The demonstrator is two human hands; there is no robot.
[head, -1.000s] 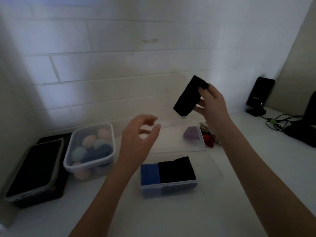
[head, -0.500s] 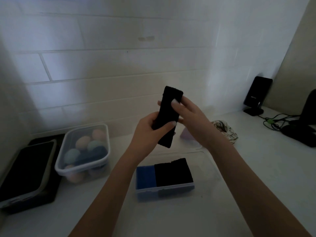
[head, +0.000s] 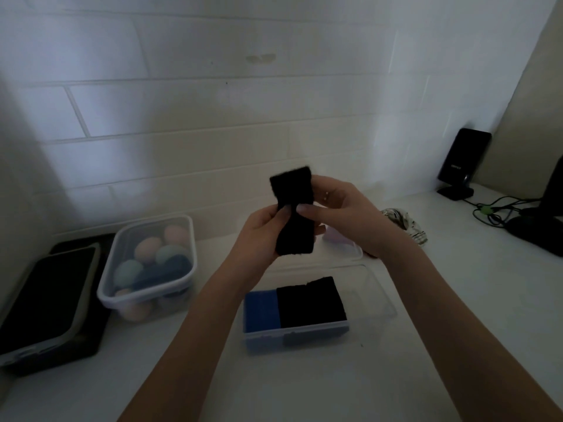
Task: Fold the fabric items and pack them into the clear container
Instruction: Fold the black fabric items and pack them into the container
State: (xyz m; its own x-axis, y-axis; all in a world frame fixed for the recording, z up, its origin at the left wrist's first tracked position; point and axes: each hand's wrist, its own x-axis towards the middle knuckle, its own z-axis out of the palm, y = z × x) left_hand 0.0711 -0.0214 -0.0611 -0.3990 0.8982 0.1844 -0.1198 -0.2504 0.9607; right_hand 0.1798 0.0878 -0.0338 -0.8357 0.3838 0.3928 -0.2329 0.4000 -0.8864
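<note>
Both hands hold a narrow black folded cloth (head: 295, 236) upright in the air above the white counter. My left hand (head: 259, 236) pinches its left edge, and my right hand (head: 344, 214) grips its right side with the thumb across the front. Below them stands the clear container (head: 304, 333), holding a folded blue cloth (head: 262, 310) on the left and a folded black cloth (head: 310, 301) beside it. Its right part looks empty. A patterned fabric item (head: 405, 223) lies on the counter behind my right wrist.
A lidded clear tub (head: 146, 296) with several pastel rounded items stands at the left. Further left lies a dark tray-like object (head: 45, 300). A black stand (head: 463, 162), cables (head: 490, 208) and a dark device occupy the back right corner. A tiled wall closes the back.
My right hand brought the black cloth down and left from head height. My left hand rose and took hold of it. The cloth now sits lower, held upright between both hands.
</note>
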